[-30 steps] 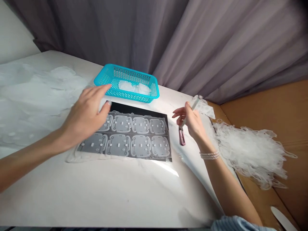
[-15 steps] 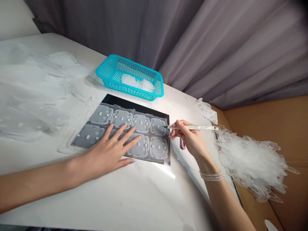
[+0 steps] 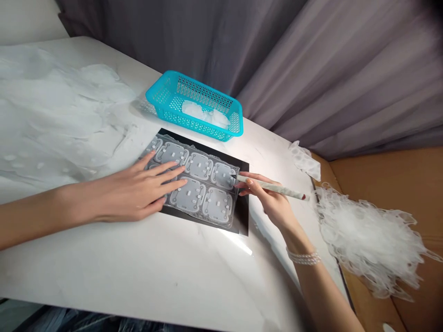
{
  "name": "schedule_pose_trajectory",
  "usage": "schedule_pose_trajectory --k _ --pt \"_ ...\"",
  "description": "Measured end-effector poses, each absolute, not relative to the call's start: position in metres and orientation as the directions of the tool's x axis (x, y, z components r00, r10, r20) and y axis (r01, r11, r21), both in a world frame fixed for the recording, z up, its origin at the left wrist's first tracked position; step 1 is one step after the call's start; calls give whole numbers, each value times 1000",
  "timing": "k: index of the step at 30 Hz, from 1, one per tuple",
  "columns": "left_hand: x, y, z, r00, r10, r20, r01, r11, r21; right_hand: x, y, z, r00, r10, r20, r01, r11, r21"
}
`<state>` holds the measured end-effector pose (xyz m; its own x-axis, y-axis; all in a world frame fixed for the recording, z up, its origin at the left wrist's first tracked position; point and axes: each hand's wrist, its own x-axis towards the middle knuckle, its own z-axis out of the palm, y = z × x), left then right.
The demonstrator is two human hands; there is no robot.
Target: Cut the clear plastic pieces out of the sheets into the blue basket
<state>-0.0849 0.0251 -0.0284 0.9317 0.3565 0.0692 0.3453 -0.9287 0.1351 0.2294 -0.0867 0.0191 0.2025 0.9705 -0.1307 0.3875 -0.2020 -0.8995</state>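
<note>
My left hand [image 3: 145, 184] lies with fingers spread over the left part of a translucent sheet [image 3: 220, 225] of rounded, square-like shapes. The sheet rests on a black board [image 3: 242, 203] on the white table. Each shape carries small white pieces and slots; some shapes are hidden under the hand. Held in my right hand [image 3: 273, 198] is a slim pen-like tool [image 3: 273, 185] with a pale marbled barrel and a dark tip. The tip is at the right edge of the upper right shape [image 3: 224, 175]; I cannot tell whether it touches.
A turquoise basket [image 3: 197, 117] with a few white pieces [image 3: 204, 114] stands behind the board. Sheer white sheets [image 3: 55, 110] spread at the left. Frilly white cut pieces [image 3: 367, 240] pile at the right by a cardboard box [image 3: 391, 175]. A grey curtain [image 3: 194, 37] hangs behind.
The sheet has shifted left on the black board, baring more of its right side. My left hand has moved left with it. The pen-like tool has tilted, its back end lower.
</note>
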Motion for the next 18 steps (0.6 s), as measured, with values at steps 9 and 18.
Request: schedule_pose_trajectory --k 9,18 --pt "7 -38 -21 864 474 171 483 -875 -13 228 -84 -10 132 991 37 482 -32 -876" --pt "9 -43 -30 835 517 188 530 -848 -26 222 -81 -5 -101 982 159 651 186 -736"
